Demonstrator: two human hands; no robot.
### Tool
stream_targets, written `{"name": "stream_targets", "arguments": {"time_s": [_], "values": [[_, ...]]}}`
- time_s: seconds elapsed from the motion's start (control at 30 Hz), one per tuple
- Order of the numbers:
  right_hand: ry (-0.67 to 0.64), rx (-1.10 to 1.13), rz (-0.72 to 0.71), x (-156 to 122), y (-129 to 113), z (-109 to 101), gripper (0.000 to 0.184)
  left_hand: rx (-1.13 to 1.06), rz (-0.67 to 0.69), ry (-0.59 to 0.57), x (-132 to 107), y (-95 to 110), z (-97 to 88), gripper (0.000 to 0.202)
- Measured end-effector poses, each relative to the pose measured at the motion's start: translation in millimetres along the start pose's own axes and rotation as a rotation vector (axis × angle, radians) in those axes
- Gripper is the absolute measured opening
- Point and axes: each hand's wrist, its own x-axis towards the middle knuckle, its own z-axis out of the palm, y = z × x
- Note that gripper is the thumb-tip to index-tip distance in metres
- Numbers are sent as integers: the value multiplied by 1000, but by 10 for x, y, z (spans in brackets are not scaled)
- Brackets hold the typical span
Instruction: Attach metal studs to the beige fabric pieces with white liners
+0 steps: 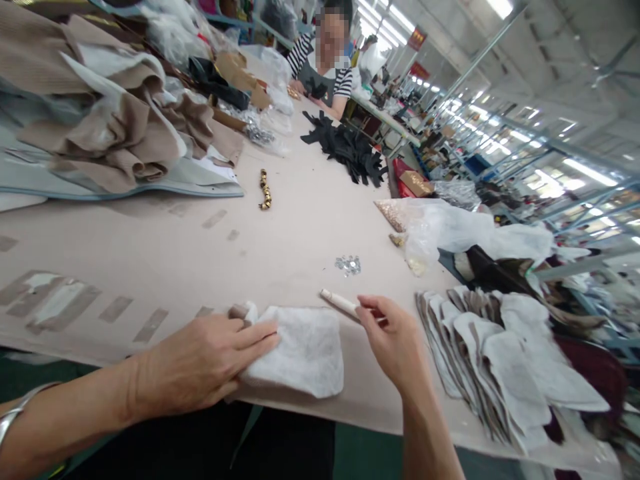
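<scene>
My left hand [203, 363] lies flat with fingers stretched out on a white padded fabric piece [303, 350] at the near edge of the long beige table [200, 253]. My right hand [395, 340] is closed around a short white stick-like tool [339, 301], its tip pointing left just above the fabric piece. A small pile of shiny silver studs [349, 265] lies on the table a little beyond the tool.
A fanned stack of grey-white cut pieces [495, 360] lies at my right. Clear plastic bags [450, 230], a gold chain piece [265, 189], black cut pieces [350, 150] and heaped beige fabric [110, 113] are further along. Another person in a striped shirt [327, 67] sits at the far end.
</scene>
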Motion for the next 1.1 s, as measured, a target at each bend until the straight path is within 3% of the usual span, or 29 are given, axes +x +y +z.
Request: {"name": "stream_targets", "arguments": {"time_s": [0.1, 0.2, 0.37, 0.63, 0.83, 0.97, 1.1], "values": [[-13, 21, 135, 485, 183, 161, 26, -25, -5, 44, -30, -10, 61, 68], [-30, -1, 150, 787, 310, 351, 30, -36, -7, 48, -49, -15, 101, 66], [-64, -64, 134, 966, 383, 500, 31, -38, -10, 34, -46, -22, 120, 62], [-160, -116, 122, 1141, 317, 449, 28, -14, 39, 63, 12, -16, 20, 53], [-144, -55, 108, 1140, 264, 424, 24, 7, 41, 56, 5, -4, 22, 39], [-167, 86, 60, 940, 103, 432, 32, 7, 27, 73, 22, 0, 21, 38], [-455, 461, -50, 542, -185, 551, 34, 9, 30, 78, 33, 1, -1, 35]]}}
